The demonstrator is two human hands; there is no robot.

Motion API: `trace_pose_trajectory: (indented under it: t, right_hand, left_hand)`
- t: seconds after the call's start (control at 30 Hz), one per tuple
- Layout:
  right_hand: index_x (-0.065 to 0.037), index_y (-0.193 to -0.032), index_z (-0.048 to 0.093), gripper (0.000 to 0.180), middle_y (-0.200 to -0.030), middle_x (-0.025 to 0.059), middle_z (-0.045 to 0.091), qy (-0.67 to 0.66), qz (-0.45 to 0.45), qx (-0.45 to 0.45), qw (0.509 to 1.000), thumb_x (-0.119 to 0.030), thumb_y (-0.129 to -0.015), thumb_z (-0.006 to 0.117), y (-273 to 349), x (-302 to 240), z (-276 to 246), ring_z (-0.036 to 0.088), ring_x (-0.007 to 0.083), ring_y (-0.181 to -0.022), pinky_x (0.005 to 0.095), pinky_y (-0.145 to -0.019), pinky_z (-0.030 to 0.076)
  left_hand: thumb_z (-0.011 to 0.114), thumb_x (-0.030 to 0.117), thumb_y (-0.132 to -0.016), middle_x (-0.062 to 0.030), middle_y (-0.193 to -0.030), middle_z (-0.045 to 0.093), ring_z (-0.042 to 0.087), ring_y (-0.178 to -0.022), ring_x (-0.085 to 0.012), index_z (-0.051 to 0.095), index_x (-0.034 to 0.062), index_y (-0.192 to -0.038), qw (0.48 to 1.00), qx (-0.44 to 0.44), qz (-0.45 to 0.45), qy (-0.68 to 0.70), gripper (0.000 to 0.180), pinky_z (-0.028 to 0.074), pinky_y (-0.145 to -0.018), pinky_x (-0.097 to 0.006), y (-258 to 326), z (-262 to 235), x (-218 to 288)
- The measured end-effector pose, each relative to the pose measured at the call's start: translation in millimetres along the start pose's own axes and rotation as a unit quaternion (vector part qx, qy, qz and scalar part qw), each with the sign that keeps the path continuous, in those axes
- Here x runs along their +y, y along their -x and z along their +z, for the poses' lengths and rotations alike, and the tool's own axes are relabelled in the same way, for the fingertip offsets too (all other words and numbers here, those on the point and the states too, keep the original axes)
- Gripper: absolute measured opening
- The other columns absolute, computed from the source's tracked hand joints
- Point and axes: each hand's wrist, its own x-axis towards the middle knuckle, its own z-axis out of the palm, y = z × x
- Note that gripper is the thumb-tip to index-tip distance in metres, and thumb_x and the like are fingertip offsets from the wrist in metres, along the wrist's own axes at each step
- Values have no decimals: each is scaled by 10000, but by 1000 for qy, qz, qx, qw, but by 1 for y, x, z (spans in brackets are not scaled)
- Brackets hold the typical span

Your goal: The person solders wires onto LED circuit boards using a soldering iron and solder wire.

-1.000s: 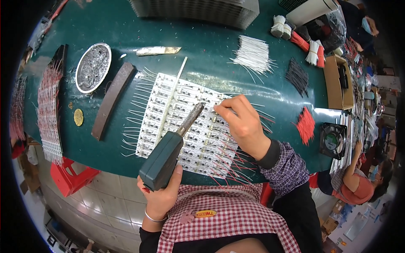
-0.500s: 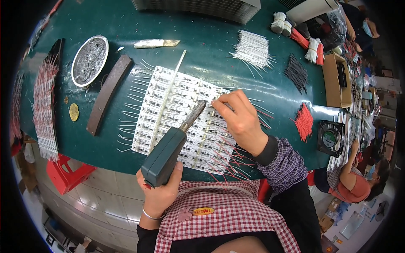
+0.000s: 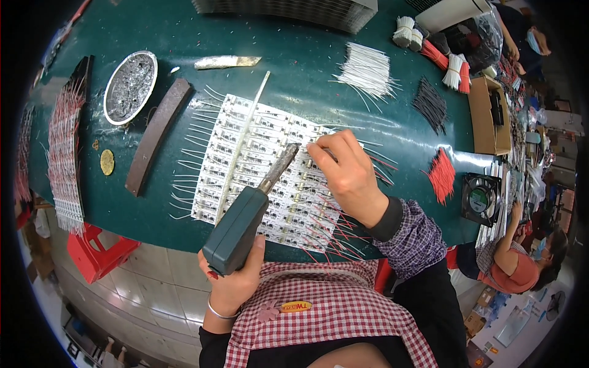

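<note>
A person in a red-and-white checked apron (image 3: 343, 291) works at a green tabletop (image 3: 288, 43), the left hand (image 3: 236, 276) wrapped firmly around the dark green handle of a soldering iron (image 3: 238, 224). Its metal tip slants over a white panel of small circuit boards (image 3: 254, 161), just beside the right hand (image 3: 351, 175); whether the tip touches is unclear. The right hand's fingers meet in a narrow pinch at the panel's upper right part, anything between them too small to tell. The panel lies flat before the apron, fringed with white and red wires, a thin pale strip (image 3: 247, 134) across it. Beyond to the left lie a brown bar (image 3: 158, 138) and a white-rimmed bowl (image 3: 154, 86); beyond to the right, loose white wires (image 3: 368, 70). A grey ridged block (image 3: 288, 7) stands farthest.
</note>
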Motion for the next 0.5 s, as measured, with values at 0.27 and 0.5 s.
trace_pose_trajectory:
  t: [0.27,0.5]
  right_hand:
    - [21,-1016,649,342,-951,125,599,-7,11,13,1000,62,-677,634,-1,-1,0,589,283,-852,355,-690,515]
    - [39,-1030,631,302,-979,134,585,-2,13,-10,1000,23,-728,627,3,0,0,562,285,-912,351,-753,514]
  left_hand:
    - [812,91,-757,-62,-797,695,636,-618,-176,721,21,-906,1000,25,5,8,187,476,-594,-291,4,0,-3]
    - [782,-6,-786,-88,-1006,714,672,-887,-142,653,-40,-1149,999,-38,14,-18,386,534,-799,-272,6,-6,-9]
